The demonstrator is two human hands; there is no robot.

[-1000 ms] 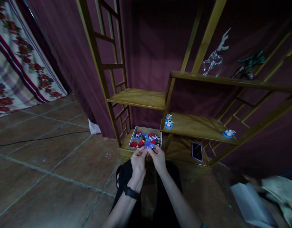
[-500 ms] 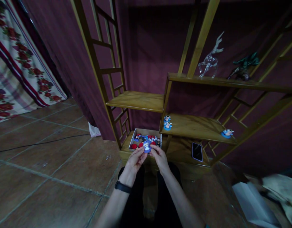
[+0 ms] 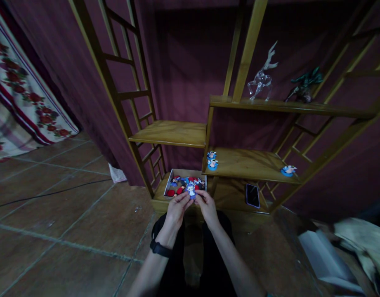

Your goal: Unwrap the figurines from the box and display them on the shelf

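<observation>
A small purple-and-white figurine [image 3: 191, 190] stands upright between my two hands, its face toward me. My left hand [image 3: 178, 208] is closed, pinching its left side with the fingertips. From the other side my right hand [image 3: 206, 206] is closed on it too, thumb and fingers at its base. Just beyond the hands, an open cardboard box [image 3: 166, 186] rests on the lowest shelf and holds several red, blue and dark figurines. My hands hide part of its front edge.
On the middle-right shelf [image 3: 248, 164] stand two blue-based figurines [image 3: 212, 164] at the left and another figurine [image 3: 289, 170] at the right. A phone [image 3: 252, 195] lies below. Higher up are a clear deer ornament [image 3: 260, 80] and a dark green ornament [image 3: 305, 84]. A bare shelf board [image 3: 173, 133] overhangs the box.
My view has shifted slightly to the right, so the shelves appear further left. Both hands still hold the figurine in front of the box.
</observation>
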